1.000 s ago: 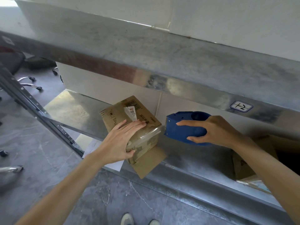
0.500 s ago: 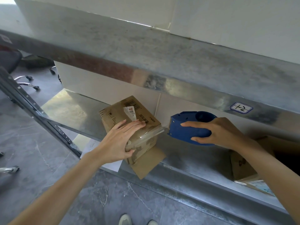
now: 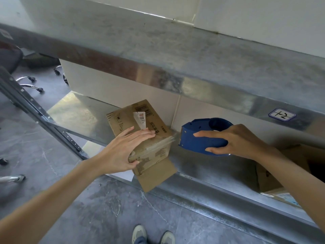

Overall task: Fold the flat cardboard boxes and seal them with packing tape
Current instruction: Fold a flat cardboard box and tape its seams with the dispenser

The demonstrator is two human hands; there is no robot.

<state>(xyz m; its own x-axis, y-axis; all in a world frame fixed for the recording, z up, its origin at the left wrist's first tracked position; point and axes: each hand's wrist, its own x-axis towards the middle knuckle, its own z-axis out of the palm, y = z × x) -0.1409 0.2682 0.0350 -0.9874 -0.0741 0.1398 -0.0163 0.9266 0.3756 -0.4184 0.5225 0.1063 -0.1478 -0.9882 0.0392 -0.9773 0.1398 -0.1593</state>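
A small brown cardboard box [image 3: 126, 118] with a barcode label sits on a metal shelf [image 3: 207, 166], one loose flap hanging over the shelf's front edge. My left hand [image 3: 123, 150] lies flat across the box's top and near corner, pressing it down. My right hand [image 3: 233, 140] grips a blue tape dispenser [image 3: 202, 138] just right of the box. A strip of clear tape [image 3: 163, 144] stretches from the dispenser onto the box's right edge.
An upper metal shelf [image 3: 175, 55] with a "12" label [image 3: 282, 114] overhangs the work. An open cardboard box [image 3: 281, 173] stands at the right on the lower shelf. Chair wheels [image 3: 31, 85] and a slanted metal upright [image 3: 44, 117] are at the left; my shoes [image 3: 153, 235] are below.
My right hand has pulled the dispenser a little to the right, away from the box, drawing the tape strip longer. My left hand stays on the box.
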